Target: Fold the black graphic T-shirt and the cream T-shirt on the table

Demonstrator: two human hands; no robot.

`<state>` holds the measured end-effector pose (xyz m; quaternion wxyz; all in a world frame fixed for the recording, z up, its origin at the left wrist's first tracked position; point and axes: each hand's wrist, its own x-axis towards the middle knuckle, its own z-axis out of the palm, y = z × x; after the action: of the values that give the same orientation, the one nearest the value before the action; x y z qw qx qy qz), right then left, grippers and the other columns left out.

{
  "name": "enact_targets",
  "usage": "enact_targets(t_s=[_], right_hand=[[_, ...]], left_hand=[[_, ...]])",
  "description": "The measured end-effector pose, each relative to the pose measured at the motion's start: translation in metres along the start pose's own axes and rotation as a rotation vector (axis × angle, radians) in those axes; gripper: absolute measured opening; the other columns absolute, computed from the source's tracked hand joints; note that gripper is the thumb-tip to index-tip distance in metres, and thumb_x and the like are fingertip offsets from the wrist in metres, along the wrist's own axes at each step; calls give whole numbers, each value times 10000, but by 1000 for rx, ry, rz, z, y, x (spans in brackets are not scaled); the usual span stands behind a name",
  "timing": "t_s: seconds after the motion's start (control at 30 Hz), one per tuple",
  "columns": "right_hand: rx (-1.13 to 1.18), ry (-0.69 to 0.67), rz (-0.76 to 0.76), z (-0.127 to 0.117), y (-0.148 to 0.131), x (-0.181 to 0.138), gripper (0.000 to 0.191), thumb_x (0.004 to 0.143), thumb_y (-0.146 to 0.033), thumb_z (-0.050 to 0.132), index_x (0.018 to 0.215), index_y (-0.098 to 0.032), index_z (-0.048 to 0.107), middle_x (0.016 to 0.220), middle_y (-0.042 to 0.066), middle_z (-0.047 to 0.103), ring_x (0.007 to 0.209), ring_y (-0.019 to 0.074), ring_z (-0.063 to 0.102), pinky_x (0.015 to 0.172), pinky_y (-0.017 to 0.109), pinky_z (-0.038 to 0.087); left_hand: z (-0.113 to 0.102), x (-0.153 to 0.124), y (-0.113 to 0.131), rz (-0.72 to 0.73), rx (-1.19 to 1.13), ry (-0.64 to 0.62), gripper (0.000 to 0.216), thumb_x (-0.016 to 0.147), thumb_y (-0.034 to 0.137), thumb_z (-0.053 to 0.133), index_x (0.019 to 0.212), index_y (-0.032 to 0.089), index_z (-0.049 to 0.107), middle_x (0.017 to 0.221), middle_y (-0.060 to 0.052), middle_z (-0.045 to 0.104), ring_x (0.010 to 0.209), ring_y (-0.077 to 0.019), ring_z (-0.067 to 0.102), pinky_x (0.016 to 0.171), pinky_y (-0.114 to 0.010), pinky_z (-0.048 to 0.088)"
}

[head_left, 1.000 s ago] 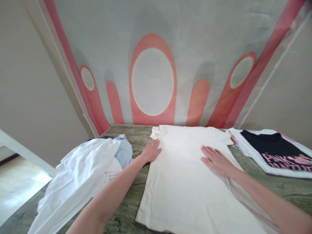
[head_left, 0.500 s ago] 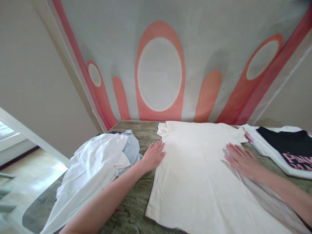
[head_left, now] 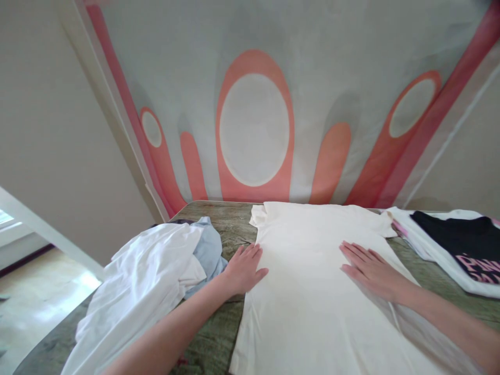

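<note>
A cream short-sleeved T-shirt [head_left: 304, 291] lies spread on the table, its collar end hidden or at the far edge and its hem running out of view at the bottom. My left hand [head_left: 244, 268] rests flat at the shirt's left side edge, below the left sleeve, fingers stretched out and thumb apart. On the right part of the shirt my right hand [head_left: 375, 272] lies palm down with fingers extended, inside the right side edge. Neither hand grips the cloth. Faint wrinkles show in the lower part of the shirt.
A loose heap of white cloth [head_left: 144, 271] with a light blue garment [head_left: 211, 247] lies at the left. At the right are stacked shirts, the top one black [head_left: 453, 232] with pink lettering on white. The greenish wood-grain table [head_left: 219, 221] meets a pink-and-grey patterned wall [head_left: 253, 130].
My right hand has slid left, further onto the shirt. My left hand stays at the left edge, a little nearer to me. The view has tilted slightly up.
</note>
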<state>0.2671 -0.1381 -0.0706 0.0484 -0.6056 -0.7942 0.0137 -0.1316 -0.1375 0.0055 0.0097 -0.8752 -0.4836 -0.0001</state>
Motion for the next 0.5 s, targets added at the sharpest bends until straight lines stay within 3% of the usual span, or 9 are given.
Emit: enact_targets(t_s=[0.1,0.2,0.3,0.5], right_hand=[[25,-28,1,-3,-4,23,681,862,-600,205,1393,-190,319,1467,51,254,1346,261,196,1075,444,235],[31,-2,22,-7,-17,55,695,868,-578,203,1385,-130,329,1458,106,269,1346,265,193,1072,421,238],[24,27,82,-8,-30,75,665,874,-562,196,1391,-161,314,1472,93,234,1347,276,180,1064,470,216],[21,3,116,-12,-42,61,622,886,-544,162,1403,-219,281,1485,36,205,1353,250,154,1065,516,129]], left_hand=[[-10,33,10,6,-39,-2,484,921,427,270,1272,134,428,1299,-128,487,1271,-230,349,1061,-419,198],[-6,73,28,102,-77,0,515,926,431,238,1335,140,351,1405,-110,357,1313,-218,273,1064,-406,208],[9,101,41,97,-66,13,561,920,484,211,1379,171,287,1470,-88,223,1347,-236,183,1076,-440,164],[26,98,41,68,-51,49,590,907,551,139,1407,249,225,1492,-62,144,1361,-259,115,1046,-558,111]])
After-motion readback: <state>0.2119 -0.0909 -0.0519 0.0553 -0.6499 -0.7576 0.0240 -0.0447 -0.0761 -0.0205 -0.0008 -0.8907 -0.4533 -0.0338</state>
